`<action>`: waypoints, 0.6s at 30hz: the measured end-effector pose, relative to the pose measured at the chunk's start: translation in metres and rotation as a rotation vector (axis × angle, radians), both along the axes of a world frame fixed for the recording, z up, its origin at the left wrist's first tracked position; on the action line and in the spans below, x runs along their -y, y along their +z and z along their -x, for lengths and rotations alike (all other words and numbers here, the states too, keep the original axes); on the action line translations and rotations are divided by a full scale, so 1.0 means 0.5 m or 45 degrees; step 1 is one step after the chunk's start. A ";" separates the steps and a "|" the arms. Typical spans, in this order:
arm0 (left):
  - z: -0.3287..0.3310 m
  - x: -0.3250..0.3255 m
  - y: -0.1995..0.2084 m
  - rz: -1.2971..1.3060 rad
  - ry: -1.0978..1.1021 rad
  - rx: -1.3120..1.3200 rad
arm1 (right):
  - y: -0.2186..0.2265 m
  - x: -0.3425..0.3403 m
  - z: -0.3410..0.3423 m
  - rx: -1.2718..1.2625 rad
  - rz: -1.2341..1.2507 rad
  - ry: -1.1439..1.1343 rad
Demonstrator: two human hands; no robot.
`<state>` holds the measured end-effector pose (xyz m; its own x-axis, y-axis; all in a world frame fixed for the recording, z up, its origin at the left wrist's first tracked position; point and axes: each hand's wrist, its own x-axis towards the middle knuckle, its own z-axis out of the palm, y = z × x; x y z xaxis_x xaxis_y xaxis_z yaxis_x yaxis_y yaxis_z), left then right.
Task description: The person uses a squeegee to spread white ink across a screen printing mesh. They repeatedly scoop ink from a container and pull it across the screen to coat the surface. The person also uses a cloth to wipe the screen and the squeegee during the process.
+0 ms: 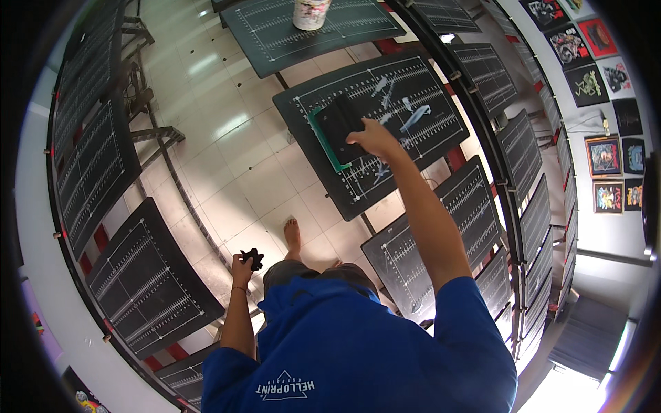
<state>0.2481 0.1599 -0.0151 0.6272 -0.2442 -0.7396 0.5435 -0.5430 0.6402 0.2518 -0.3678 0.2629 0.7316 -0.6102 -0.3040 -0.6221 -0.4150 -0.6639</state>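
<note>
Black tool (335, 129) in right fingers (359, 138), grip partly hidden.

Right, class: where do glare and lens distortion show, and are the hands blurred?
Head view: glare streaks the pale tiled floor and whites out a patch at lower right; the black board at lower left has bowed edges; the left hand and right hand look reasonably sharp.
</note>
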 end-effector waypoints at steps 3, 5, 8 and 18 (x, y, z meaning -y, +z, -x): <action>0.006 -0.023 -0.017 0.007 0.065 -0.029 | 0.015 -0.028 -0.056 -0.320 0.186 0.075; 0.012 -0.040 -0.037 -0.038 0.074 -0.038 | 0.035 -0.069 -0.057 -0.381 0.284 0.077; 0.028 -0.084 -0.116 -0.078 0.008 -0.012 | 0.059 -0.168 -0.059 -0.487 0.474 0.099; -0.042 0.006 -0.145 0.049 -0.121 0.018 | -0.038 -0.381 0.096 -0.558 0.954 0.270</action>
